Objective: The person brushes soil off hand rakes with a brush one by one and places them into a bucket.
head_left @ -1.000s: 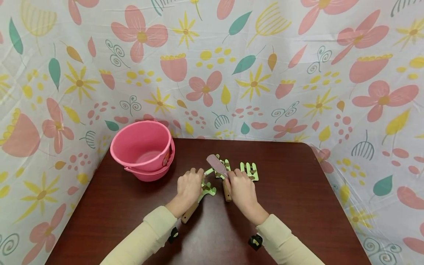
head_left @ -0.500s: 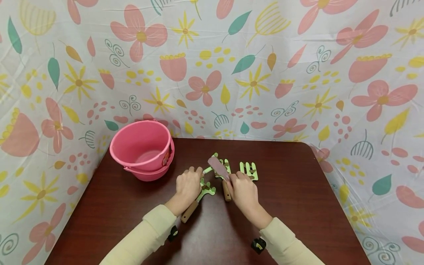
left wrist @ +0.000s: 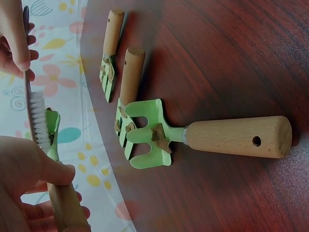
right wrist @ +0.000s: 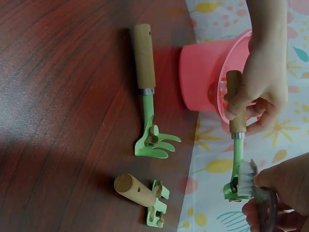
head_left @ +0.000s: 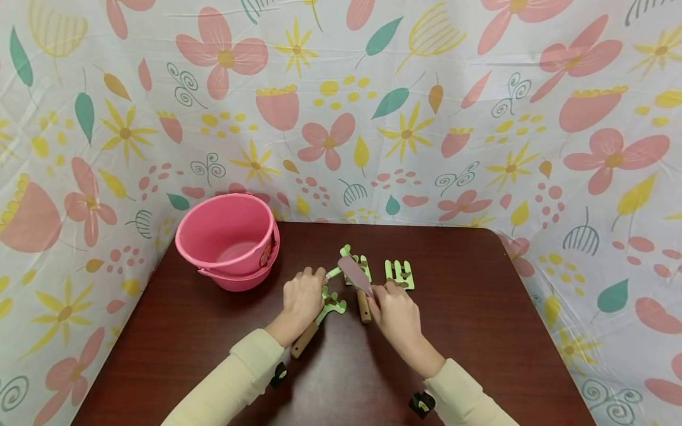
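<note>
Brush (head_left: 356, 275) sits pinched in the right hand (head_left: 398, 312), its white bristles (left wrist: 38, 118) against the green head of a garden tool (right wrist: 238, 153), whose wooden handle the left hand (head_left: 303, 300) grips with curled fingers; tool and brush are raised above the middle of the surface (head_left: 458, 337), well in from the far edge. Three other green-headed tools (left wrist: 236, 135) with wooden handles lie mid-surface below and around the hands, brown lumps (left wrist: 158, 132) on their heads. Pink bucket (head_left: 242, 284) stands upright near the far-left corner, before a flower-printed cloth (head_left: 330, 59).
</note>
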### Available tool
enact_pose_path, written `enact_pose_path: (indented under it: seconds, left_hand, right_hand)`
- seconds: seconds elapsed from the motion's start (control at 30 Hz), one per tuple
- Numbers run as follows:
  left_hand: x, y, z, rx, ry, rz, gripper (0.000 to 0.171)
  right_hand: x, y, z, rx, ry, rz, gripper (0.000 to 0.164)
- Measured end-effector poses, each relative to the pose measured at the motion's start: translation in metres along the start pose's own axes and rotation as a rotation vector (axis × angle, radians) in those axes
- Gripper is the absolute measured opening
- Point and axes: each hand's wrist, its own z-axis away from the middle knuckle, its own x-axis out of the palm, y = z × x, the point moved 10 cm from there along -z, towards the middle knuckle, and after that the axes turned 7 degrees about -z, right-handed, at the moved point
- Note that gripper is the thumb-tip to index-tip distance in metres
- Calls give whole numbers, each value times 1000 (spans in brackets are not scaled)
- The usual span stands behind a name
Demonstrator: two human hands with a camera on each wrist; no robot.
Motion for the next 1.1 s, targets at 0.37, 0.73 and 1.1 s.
enact_pose_path:
  seconds: [0.37, 0.73, 1.1]
  left_hand:
    - [-1, -3, 0, -8, 26, -2, 12]
    - [-2, 1, 1, 0, 10, 30, 12]
    - [-5, 9, 3, 13, -15, 12, 15]
  right_hand:
    - [-4, 3, 5, -7, 24, 0, 19]
    - [-4, 2, -1, -28, 83, -13, 21]
    - [3, 1, -14, -19, 84, 35, 21]
